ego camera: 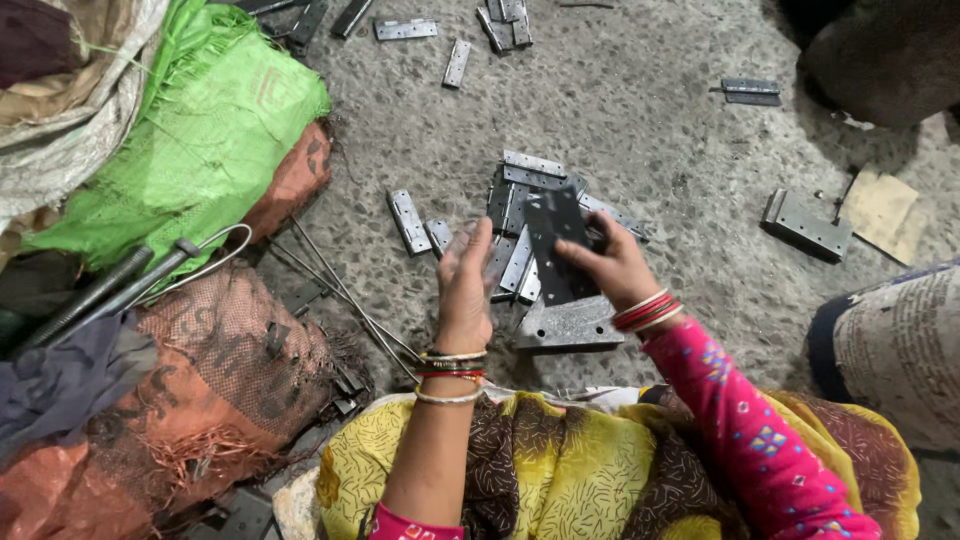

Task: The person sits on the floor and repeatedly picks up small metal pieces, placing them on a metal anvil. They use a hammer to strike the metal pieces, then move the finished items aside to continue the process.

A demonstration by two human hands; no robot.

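My right hand [610,262] is gripping a dark metal hinge plate [556,222] above the pile of hinges [520,190] on the concrete floor [660,110]. My left hand [466,280] is hovering just beside it, released, fingers spread.

Hinge you hold [556,240]: dark flat metal plate, upright, centre of frame.
Hinge pile [520,215]: grey leaves heaped just behind it, touching.
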